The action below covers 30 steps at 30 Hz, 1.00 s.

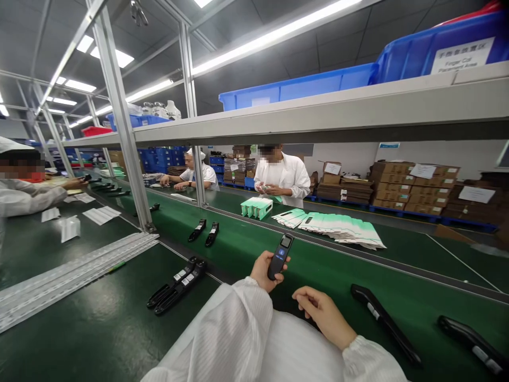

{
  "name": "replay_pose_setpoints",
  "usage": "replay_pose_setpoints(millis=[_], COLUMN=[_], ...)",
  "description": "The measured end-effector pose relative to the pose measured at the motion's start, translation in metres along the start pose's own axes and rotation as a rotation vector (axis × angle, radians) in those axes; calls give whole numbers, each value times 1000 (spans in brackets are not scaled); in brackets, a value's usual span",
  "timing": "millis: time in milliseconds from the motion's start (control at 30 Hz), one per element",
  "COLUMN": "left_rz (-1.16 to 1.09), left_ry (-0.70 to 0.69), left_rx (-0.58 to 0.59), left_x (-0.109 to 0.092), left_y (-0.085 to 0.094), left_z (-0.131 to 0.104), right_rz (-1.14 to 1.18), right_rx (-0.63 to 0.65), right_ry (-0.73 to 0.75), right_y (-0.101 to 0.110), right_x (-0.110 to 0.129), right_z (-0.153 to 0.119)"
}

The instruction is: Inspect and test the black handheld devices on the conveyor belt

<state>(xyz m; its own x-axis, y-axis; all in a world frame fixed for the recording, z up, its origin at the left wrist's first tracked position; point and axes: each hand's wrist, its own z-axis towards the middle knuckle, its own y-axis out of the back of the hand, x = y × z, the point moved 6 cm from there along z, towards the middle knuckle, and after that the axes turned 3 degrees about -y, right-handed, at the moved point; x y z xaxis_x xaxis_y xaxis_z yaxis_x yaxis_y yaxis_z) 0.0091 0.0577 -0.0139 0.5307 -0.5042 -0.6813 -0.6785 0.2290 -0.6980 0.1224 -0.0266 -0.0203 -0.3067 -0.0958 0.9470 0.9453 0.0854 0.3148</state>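
Observation:
In my left hand (264, 271) is a slim black handheld device (280, 255), tilted upright. Its narrow front carries a lit display with a blue symbol, too small to read. My fingers wrap around its lower part. Just right of it, my right hand (323, 313) hovers with loosely bent fingers and nothing visible in them. More devices of a similar black kind lie about: a pair (178, 284) with white labels on the bench to the left, two smaller-looking ones (204, 232) on the green belt, and two long ones (384, 323) on the right.
A green conveyor belt (318, 276) runs across in front. Beyond it lie flat green-and-white cartons (338, 228) and folded ones (256, 208). A co-worker (284, 178) stands opposite; others sit left. A metal post (123, 116) and an overhead shelf (318, 114) with blue bins frame the bench.

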Motion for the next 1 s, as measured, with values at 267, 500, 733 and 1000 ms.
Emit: replay_pose_setpoints(millis=[267,500,733,1000], left_rz=[-66,360,870,907], left_ry=[40,-354,-700,-701], left_rx=[91,-50,-35,62], left_x=[25,23,22,33], left_y=[-41,-52,-73,-77], left_z=[-14,-23,-41,-45], right_rz=[202,440,776,828], right_rx=[-223,-439,-316,-278], right_ry=[9,-36,-67,-17], right_y=[24,46,38,36], right_x=[-6,1,20,20], right_z=[8,-1,-4,-5])
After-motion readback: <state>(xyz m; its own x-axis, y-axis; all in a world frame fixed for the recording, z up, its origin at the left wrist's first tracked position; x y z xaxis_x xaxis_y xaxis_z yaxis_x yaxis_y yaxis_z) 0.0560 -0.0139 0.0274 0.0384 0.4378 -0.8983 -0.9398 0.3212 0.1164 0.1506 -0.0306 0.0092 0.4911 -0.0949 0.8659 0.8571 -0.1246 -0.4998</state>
